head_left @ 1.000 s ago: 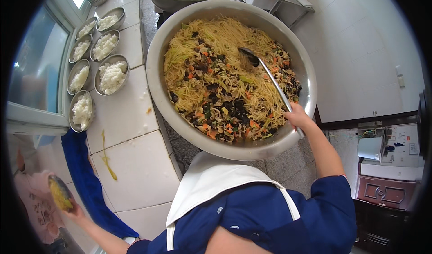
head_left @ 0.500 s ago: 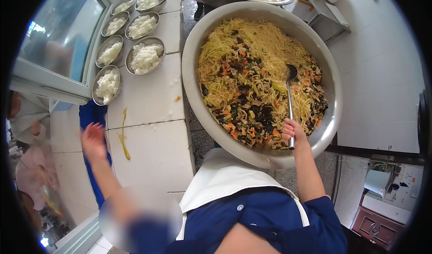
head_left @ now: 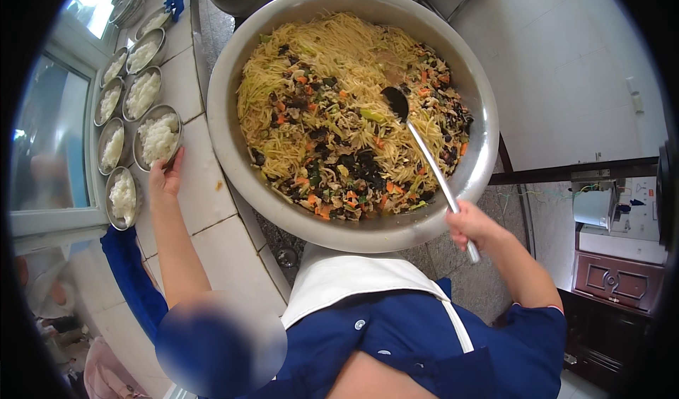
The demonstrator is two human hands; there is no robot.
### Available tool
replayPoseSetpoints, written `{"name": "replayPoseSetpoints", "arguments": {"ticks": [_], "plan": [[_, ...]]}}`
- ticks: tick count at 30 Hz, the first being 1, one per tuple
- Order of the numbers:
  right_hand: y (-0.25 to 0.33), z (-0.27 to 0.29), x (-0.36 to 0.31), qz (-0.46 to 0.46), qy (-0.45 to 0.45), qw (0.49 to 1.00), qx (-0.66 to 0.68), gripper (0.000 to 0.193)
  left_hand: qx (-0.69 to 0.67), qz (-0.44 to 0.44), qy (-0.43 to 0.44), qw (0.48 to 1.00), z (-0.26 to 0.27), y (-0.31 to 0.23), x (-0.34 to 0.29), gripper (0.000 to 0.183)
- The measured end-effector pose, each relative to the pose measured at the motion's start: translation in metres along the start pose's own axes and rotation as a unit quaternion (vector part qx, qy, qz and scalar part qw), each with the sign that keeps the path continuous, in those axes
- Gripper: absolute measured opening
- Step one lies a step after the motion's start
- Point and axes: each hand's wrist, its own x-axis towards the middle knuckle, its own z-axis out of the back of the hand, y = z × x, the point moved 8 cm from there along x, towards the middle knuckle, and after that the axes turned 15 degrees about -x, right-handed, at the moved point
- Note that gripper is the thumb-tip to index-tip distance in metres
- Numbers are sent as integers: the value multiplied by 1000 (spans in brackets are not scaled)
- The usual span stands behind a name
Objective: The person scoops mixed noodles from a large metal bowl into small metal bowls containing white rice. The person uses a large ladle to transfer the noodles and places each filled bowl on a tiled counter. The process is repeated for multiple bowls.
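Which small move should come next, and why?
Probably lift the steel bowl toward the basin: the left hand is at its rim, only white rice shows in it, and the right hand grips the ladle, its scoop at the shredded-vegetable mix.

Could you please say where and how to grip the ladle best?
Probably near the outer end of the ladle's long handle, wrapped from the lower right, as the right hand does; that end slants over the basin's rim, clear of the food.
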Motion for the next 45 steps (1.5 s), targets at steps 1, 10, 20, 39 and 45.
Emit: {"name": "replayPoseSetpoints", "arguments": {"ticks": [1,10,20,39,45], "plan": [[-5,-11,-4,-14,23,999,24,11,2,-5,-9,1000,-6,5,-5,45],[15,-45,35,106,249,845,460,18,1,91,114,989,-41,88,-101,61],[-26,-15,-13,166,290,744,578,18,38,225,111,967,-55,209,-172,38],[-10,-58,-63,201,193,931,235,10,99,145,174,969,-148,302,-184,62],[2,-50,-58,281,-6,960,4,10,98,89,178,975,-139,277,-187,65]]}}
